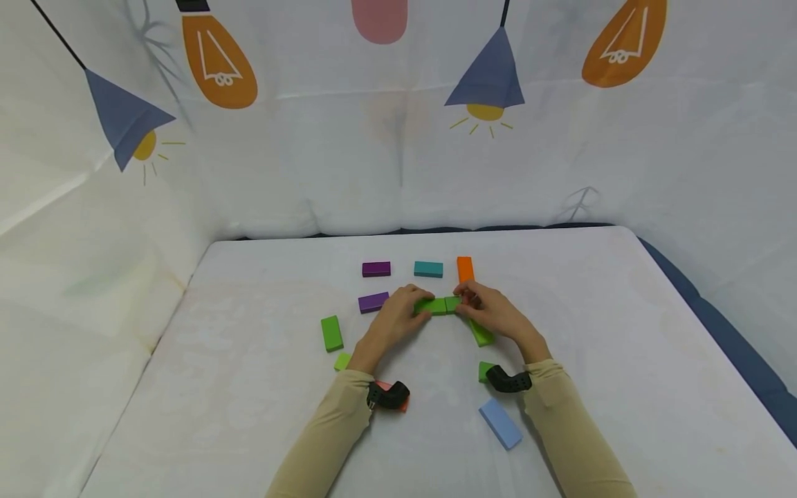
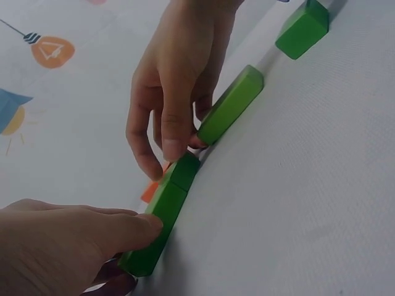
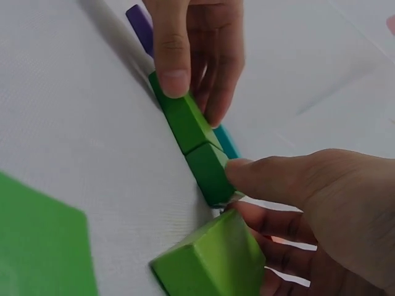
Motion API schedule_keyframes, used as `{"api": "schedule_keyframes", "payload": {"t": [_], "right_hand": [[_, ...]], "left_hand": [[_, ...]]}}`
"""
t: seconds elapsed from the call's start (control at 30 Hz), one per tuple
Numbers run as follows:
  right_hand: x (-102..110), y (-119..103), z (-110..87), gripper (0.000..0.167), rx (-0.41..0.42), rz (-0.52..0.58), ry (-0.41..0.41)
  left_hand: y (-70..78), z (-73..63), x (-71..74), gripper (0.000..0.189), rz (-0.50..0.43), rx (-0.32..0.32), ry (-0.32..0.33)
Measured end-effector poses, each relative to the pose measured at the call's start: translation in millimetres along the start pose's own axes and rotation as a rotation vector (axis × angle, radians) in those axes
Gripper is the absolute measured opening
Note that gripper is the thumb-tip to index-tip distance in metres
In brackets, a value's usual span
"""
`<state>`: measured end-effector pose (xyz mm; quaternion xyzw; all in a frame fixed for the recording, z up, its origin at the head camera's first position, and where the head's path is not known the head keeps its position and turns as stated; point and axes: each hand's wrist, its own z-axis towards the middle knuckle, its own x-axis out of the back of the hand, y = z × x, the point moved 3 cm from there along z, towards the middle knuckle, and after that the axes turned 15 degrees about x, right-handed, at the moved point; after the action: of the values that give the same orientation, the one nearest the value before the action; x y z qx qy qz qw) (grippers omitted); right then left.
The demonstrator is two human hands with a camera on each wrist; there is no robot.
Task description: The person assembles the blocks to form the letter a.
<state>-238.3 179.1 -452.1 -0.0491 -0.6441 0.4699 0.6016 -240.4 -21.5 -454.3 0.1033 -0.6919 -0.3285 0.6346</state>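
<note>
In the head view, a long green block (image 1: 431, 306) was held at its left end by the left hand (image 1: 401, 310), and a short green block (image 1: 452, 303) was pinched at its right end by the right hand (image 1: 492, 309). The two blocks were set end to end between the hands, the long axis of the row running left to right; an orange block (image 1: 465, 268) was placed just beyond the right hand, and a lime-green block (image 1: 481, 334) was slanted below it.

In the left wrist view, the left grip was seen to be narrow, the long green block being clasped between thumb and fingers. The short green block was lined up straight ahead of that grip, its outer end covered by the right hand's fingertips.

In the right wrist view, the right thumb was pressed to the short block's side (its fingers were partly hidden behind), and the seam appeared closed. Whether the lime-green block was touched could not be told.
</note>
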Motion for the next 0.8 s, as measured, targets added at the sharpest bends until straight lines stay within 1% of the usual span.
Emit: {"api": "schedule_keyframes", "payload": {"t": [0.13,0.27,0.4,0.5,0.57,0.63,0.8], "right_hand": [[4.4,2.3,-0.6,0.026,-0.014,0.025,0.035],[12.1,5.7,-1.2,0.022,-0.072,0.038,0.087],[20.7,13.5,0.4,0.029,-0.159,0.013,0.131],[27.6,20.0,3.8,0.037,-0.217,0.001,0.145],[31.7,23.4,8.4,0.042,-0.249,-0.004,0.128],[35.0,25.8,15.3,0.048,-0.266,-0.016,0.091],[39.2,31.7,37.1,0.061,-0.325,-0.097,-0.049]], "left_hand": [[-0.7,0.1,0.0,0.034,-0.004,-0.007,-0.005],[-1.0,0.1,-1.1,0.036,0.004,-0.009,-0.006],[-1.5,1.6,-3.2,0.036,0.009,-0.004,-0.002],[-1.4,3.3,-5.2,0.035,0.004,0.007,0.003],[-1.7,4.5,-6.5,0.035,0.0,0.018,0.004],[-2.1,5.0,-7.0,0.035,0.0,0.028,0.007],[-2.7,6.0,-6.7,0.034,-0.007,0.045,0.001]]}}
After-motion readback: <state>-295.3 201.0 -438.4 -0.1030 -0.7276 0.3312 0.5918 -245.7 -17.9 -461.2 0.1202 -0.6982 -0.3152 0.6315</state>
